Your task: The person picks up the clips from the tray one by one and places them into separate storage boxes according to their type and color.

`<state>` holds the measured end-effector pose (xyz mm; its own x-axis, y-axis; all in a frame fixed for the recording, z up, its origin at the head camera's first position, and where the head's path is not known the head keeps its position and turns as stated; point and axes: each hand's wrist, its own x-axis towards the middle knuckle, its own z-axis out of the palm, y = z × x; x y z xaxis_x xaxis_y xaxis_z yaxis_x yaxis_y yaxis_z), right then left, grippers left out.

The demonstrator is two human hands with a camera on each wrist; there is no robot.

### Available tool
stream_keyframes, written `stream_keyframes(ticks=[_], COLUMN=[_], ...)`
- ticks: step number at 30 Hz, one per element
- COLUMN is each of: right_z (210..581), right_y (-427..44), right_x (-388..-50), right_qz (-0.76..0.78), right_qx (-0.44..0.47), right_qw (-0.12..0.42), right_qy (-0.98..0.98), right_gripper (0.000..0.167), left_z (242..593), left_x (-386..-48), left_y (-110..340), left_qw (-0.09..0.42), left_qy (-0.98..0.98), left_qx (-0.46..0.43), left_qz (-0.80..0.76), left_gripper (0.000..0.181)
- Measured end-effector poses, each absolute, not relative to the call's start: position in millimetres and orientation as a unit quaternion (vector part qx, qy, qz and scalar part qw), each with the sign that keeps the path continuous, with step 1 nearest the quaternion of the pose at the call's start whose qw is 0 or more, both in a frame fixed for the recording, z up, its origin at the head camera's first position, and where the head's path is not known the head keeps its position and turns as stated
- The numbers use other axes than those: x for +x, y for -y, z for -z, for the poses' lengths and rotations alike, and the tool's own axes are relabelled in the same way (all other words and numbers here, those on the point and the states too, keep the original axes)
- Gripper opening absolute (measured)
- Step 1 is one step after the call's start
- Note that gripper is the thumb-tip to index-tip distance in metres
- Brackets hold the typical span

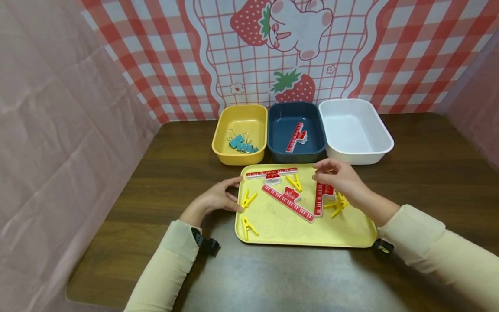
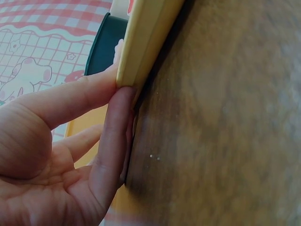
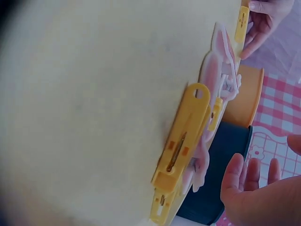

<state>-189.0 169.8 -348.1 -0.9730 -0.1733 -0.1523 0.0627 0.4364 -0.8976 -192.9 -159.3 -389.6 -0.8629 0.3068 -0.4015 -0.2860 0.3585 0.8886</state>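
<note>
- Right hand (image 1: 343, 178): fingers loosely spread, nothing held, above the right-hand red clip (image 1: 319, 203) on the tray (image 1: 280, 232).
- Left hand (image 1: 214, 198): fingers relaxed, touching tray edge; should steady it.
- Best pinch red clip alone, avoiding yellow clips (image 1: 340, 203) beside it.

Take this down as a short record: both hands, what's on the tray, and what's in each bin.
left hand: touches the left edge of the yellow tray
right hand: over the tray's far side, right of middle; nothing visible between thumb and fingers
on tray: three red keyboard clips, several yellow clips; those by the right hand overlap, exact count unclear
yellow bin: teal binder clips
blue bin: one red keyboard clip
white bin: no clips visible
</note>
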Motion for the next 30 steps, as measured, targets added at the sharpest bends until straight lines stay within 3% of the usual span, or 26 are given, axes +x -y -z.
stream_keyframes(ticks=[11,30], right_z=[357,368], right_y=[-183,-197], right_x=[-183,-192], right_qz=[0.475,0.362], right_qx=[-0.059,-0.117], right_qw=[0.080,0.123], right_qy=[-0.875,-0.917], right_gripper=[0.040,0.036], left_z=[390,390], left_x=[-192,-192], left_y=[159,159], left_qw=[0.259,0.255], left_qy=[-0.782,-0.786], left_qx=[0.010,0.007], left_qz=[-0.567,-0.563], left_gripper=[0.093,0.093])
